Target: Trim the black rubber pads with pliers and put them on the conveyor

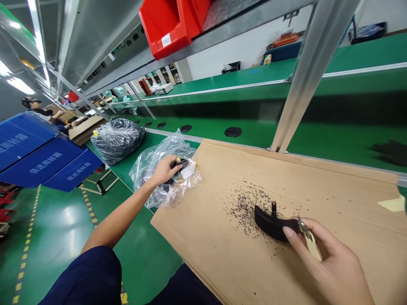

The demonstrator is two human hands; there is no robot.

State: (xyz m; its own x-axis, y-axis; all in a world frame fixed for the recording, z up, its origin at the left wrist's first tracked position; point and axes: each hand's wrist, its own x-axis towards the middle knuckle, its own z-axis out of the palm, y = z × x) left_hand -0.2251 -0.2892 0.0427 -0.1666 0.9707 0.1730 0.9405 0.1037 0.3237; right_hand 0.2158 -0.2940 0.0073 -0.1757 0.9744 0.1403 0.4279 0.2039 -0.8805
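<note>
My right hand (pixel 330 254) is closed around a black curved plastic part (pixel 275 224) with a short upright post, above the cardboard sheet. The same hand also holds small nippers with cream handles (pixel 310 239), their metal jaws beside the part's end. To the left, my left hand (pixel 163 170) reaches over an open clear plastic bag (pixel 152 156). Its fingers are closed on a black plastic part (pixel 178 164) at the bag's mouth. More dark pieces show through the film. Tiny black scraps (pixel 244 207) lie scattered on the cardboard sheet (pixel 203 220).
A full tied bag of black parts (pixel 117 140) stands past the open one. Blue crates (pixel 41 156) are stacked at the left, near another person (pixel 34 103). A metal post (pixel 305 80) rises behind the cardboard; a red bin (pixel 173 29) sits on the shelf overhead.
</note>
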